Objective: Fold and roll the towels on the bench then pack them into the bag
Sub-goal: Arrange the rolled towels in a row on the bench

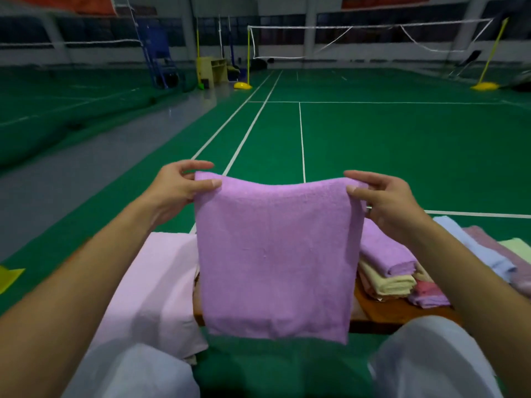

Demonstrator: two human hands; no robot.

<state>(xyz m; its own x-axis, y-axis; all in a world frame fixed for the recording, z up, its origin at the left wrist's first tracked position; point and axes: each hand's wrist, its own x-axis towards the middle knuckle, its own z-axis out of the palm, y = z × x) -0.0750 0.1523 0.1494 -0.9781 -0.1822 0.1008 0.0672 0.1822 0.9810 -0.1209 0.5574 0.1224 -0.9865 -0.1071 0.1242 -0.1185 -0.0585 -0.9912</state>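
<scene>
The person is holding a purple terry-cloth towel (273, 254) up in the air in front of their knees, and it is hanging flat like a curtain. The left hand (175, 188) is pinching the upper left corner between thumb and fingers; the right hand (388, 202) is pinching the upper right corner the same way. Between the two pinches the top edge is sagging slightly. The bottom hem is dangling free, well below both grips.

Below and behind the hanging cloth the brown wooden bench (402, 311) is showing. Under the right grip a stack of folded towels in purple, yellow and pink (393, 274) is sitting on it, with a pale blue towel (471, 245) and others farther out past the right wrist. Under the left forearm a pale pink fabric item (152, 285) is lying, possibly the bag, though the view is not showing enough to say.

The risks look mostly to be these. Each hold is only a fingertip pinch, so a corner could be slipping out as the towel is being lowered, spoiling the fold. The free hem could be landing crooked or bunching on the bench edge. Swinging right, it could be brushing the stack and toppling it.
</scene>
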